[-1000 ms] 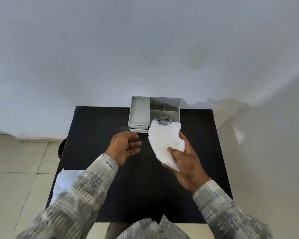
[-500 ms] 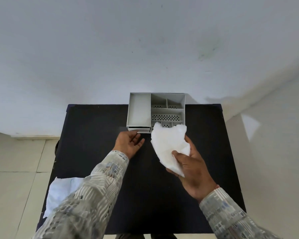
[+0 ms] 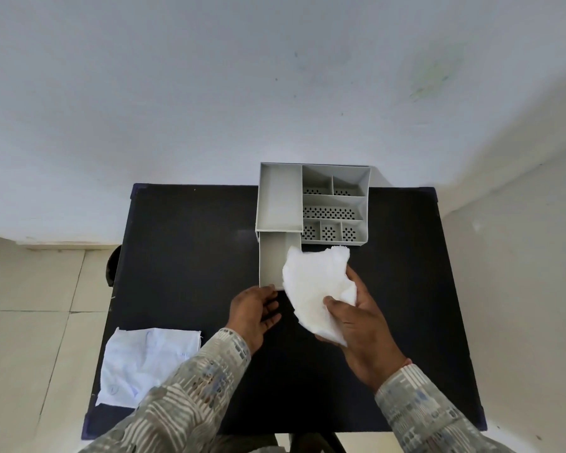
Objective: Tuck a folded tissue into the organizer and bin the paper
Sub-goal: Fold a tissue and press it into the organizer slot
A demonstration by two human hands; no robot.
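Note:
A grey organizer (image 3: pixel 314 201) with several perforated compartments stands at the far edge of the black table (image 3: pixel 190 256). Its lower drawer (image 3: pixel 271 259) is pulled out toward me. My left hand (image 3: pixel 253 313) grips the drawer's front edge. My right hand (image 3: pixel 356 325) holds a white folded tissue (image 3: pixel 311 286) just right of the drawer, its top corner overlapping the drawer's right side. A crumpled white sheet of paper (image 3: pixel 144 364) lies on the table's near left corner.
A white wall rises right behind the table. Tiled floor lies to the left, and a dark round object (image 3: pixel 113 266) shows beside the table's left edge. My patterned sleeves cover the table's near edge.
My left hand reached the organizer and pulled its lower drawer out toward me. My right hand kept the tissue and stayed beside the drawer. The camera moved closer.

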